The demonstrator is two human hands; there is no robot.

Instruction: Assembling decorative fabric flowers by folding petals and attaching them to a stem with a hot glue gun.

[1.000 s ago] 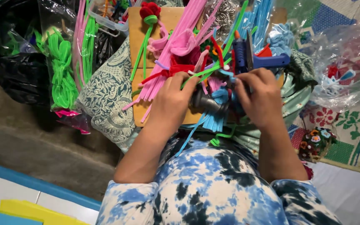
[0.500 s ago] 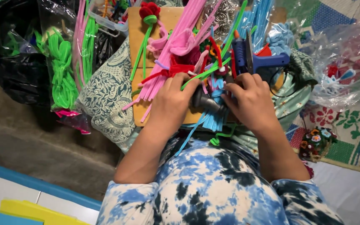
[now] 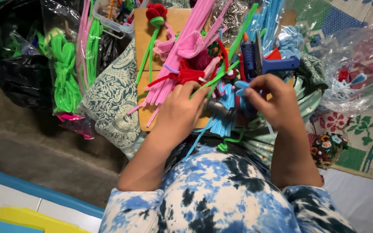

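At the far left a black bag (image 3: 14, 64) and a clear bag of green stems (image 3: 65, 73) lie unopened, so that stock looks untouched. Next to them a patterned cloth (image 3: 109, 103) drapes under a wooden board (image 3: 145, 47), the surface that carries the work.

On the board one finished piece shows: a red flower (image 3: 156, 11) on a green stem lies at the top, apart from the hands. A thick bundle of pink stems (image 3: 186, 51) runs slantwise across the board, loose and not yet shaped, with red and green bits mixed in below it.

The left hand (image 3: 180, 114) sits at the lower end of that bundle, its grip closed on a dark tool (image 3: 219, 108) that points toward the other hand. The right hand (image 3: 275, 103) pinches a small blue petal (image 3: 240, 88) between fingertips, just above a fringe of light blue stems (image 3: 227, 121). The petal sits between the two hands, over the front edge of the board. I judge this a piece in the making: a petal is formed, but no whole blue flower shows.

Behind the right hand a blue glue gun (image 3: 255, 60) rests on the board, unheld. Further right a clear bag (image 3: 359, 60) lies on a floral mat (image 3: 368, 129).
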